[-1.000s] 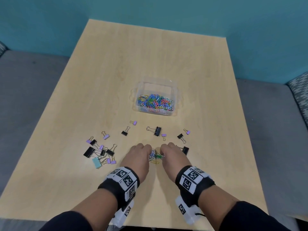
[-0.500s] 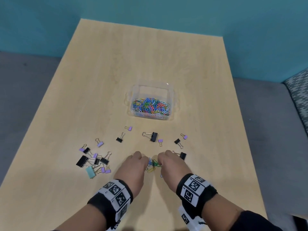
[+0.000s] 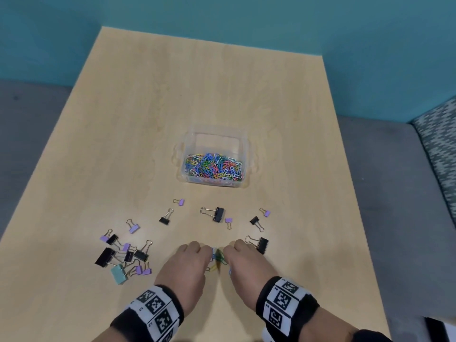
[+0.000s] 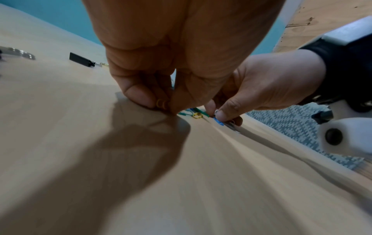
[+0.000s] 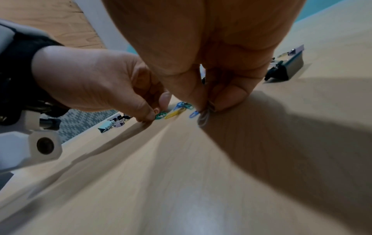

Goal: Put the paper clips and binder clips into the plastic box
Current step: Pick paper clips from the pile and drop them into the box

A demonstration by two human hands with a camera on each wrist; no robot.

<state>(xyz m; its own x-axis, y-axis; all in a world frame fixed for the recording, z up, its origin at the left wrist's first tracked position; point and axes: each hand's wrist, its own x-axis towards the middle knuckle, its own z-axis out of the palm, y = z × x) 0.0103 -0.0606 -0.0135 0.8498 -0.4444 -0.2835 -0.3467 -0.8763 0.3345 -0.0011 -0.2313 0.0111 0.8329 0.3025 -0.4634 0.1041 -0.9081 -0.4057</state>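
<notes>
A clear plastic box (image 3: 243,144) at the table's middle holds a heap of coloured paper clips (image 3: 214,166). Near the front edge a few loose paper clips (image 3: 219,258) lie between my two hands. My left hand (image 3: 208,253) pinches a yellow clip (image 4: 161,104) against the table, fingers curled. My right hand (image 3: 228,253) pinches a pale clip (image 5: 205,115) with thumb and fingertips. Green, yellow and blue clips (image 5: 175,111) lie loose between them. Black and purple binder clips (image 3: 217,214) are scattered ahead of the hands.
A cluster of several binder clips (image 3: 123,253), black, purple and one teal, lies left of my left hand. A large black binder clip (image 3: 262,245) sits right beside my right hand. The wooden table (image 3: 197,95) ends at a teal wall; grey seating flanks it.
Both hands stay low over the loose paper clips, fingers working them together. The head view has shifted slightly; the box and binder clips have not moved.
</notes>
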